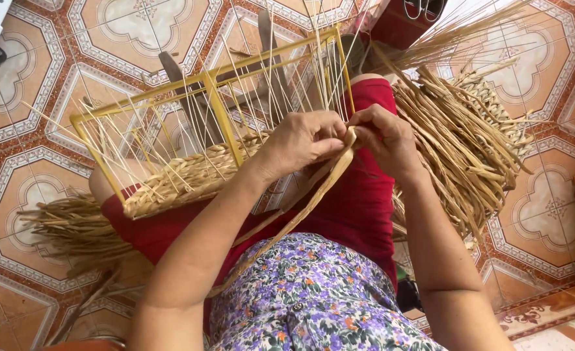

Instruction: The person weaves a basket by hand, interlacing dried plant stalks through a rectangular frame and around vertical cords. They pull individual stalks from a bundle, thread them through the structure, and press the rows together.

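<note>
Hands meet at frame centre: my left hand [303, 140] and right hand [385, 138], fingers curled, pinch a flat dried fibre strip [313, 195] beside the yellow wire frame [216, 107]; forearms angle upward.

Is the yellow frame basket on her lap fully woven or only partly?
Partly woven. The yellow frame basket has braided fibre only along its bottom edge; above that, thin bare spokes stand open. Both hands pinch a dried strand.
</note>
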